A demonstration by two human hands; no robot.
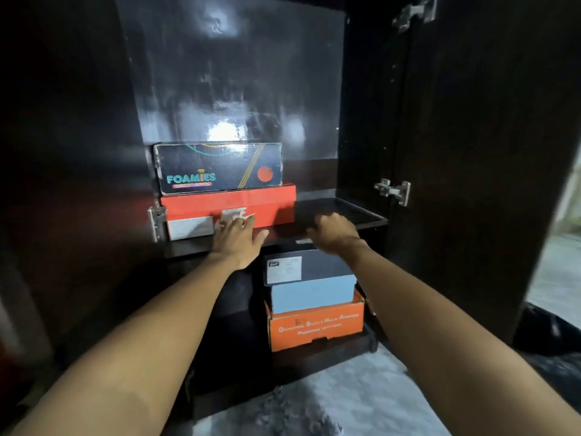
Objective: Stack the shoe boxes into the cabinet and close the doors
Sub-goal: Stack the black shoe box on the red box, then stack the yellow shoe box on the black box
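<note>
A dark cabinet stands open in front of me. On its upper shelf (342,212) a red shoe box (270,202) lies at the left with a dark "Foamies" box (220,166) stacked on top. My left hand (237,239) presses straight fingers against the red box's front face. My right hand (334,231) hovers over the shelf's front edge, fingers loosely curled, holding nothing. On the lower level, a dark-lidded light blue box (311,294) sits on an orange box (316,328).
The right door (490,152) stands open, with metal hinges (393,191) on its inner edge. The left door (63,168) is open too, with a hinge (157,220) beside the red box. A grey rug (361,401) covers the floor below.
</note>
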